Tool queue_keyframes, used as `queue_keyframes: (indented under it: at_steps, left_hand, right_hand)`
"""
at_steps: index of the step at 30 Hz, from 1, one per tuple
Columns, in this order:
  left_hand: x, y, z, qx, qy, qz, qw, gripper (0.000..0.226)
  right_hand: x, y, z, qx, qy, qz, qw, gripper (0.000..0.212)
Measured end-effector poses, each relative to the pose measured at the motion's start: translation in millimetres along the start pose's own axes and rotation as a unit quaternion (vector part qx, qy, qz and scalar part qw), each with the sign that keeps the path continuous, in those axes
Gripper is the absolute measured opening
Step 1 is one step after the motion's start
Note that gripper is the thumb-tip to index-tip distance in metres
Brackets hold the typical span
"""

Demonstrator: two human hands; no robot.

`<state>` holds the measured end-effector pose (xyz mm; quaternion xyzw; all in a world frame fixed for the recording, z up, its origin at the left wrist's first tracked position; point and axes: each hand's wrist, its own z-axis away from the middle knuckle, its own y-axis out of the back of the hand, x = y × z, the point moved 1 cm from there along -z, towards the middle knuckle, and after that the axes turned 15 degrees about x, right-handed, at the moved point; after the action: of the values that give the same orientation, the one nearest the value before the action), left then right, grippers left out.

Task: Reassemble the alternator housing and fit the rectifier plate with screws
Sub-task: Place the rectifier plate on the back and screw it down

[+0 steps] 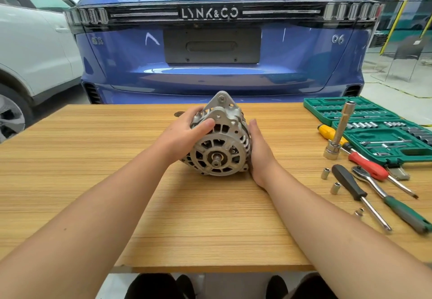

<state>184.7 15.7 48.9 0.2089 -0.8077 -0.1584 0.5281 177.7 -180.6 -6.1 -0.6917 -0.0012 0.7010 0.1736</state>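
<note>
Alternator (219,139) lying mid-table (117,181), shaft end facing the camera; left hand (184,135) curled over its upper left casing; right hand (259,156) flat, fingers straight, pressed against its right side; behind — blue car (210,69) lettered "LYNK&CO", badged "06"; green socket set (374,130) at right.

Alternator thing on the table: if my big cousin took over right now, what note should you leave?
Left hand: fingers curled over the alternator, holding its left side.
Right hand: flat and straight against its right side, steadying it.
Alternator lies on the wooden table, shaft end facing you; the housing halves look joined.
Tools wait to the right: ratchet, black screwdriver, loose sockets, green socket case.
No rectifier plate or screws can be seen, so fitting them probably remains.
</note>
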Motion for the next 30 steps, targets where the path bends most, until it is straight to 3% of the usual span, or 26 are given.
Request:
queue_keyframes:
  at_steps: [7,12,16,20,25,30]
  left_hand:
    - [-4.2,-3.2,-0.1,0.027,0.010,0.019,0.999,0.063]
    - [-4.2,-2.9,5.8,0.058,0.017,0.042,0.997,0.064]
    - [-1.3,-3.0,13.9,0.092,0.033,0.076,0.992,0.052]
    - [2.1,-1.7,19.2,0.110,0.046,0.075,0.990,0.056]
    - [1.7,-2.1,28.7,0.134,0.017,0.074,0.988,0.026]
    - [2.0,-3.2,48.5,0.150,-0.036,0.011,0.988,0.054]
  right_hand:
    - [-0.1,10.6,2.7,0.013,-0.056,-0.076,0.995,0.055]
    - [-3.4,17.1,7.6,0.017,-0.079,-0.098,0.992,0.064]
    - [-4.6,18.6,10.7,0.020,-0.086,-0.108,0.990,0.061]
    - [-4.8,18.6,13.1,0.016,-0.069,-0.104,0.992,0.046]
    - [-12.9,12.5,23.6,0.009,-0.038,-0.091,0.995,0.056]
    - [-33.5,7.2,42.0,-0.043,-0.066,-0.034,0.996,0.060]
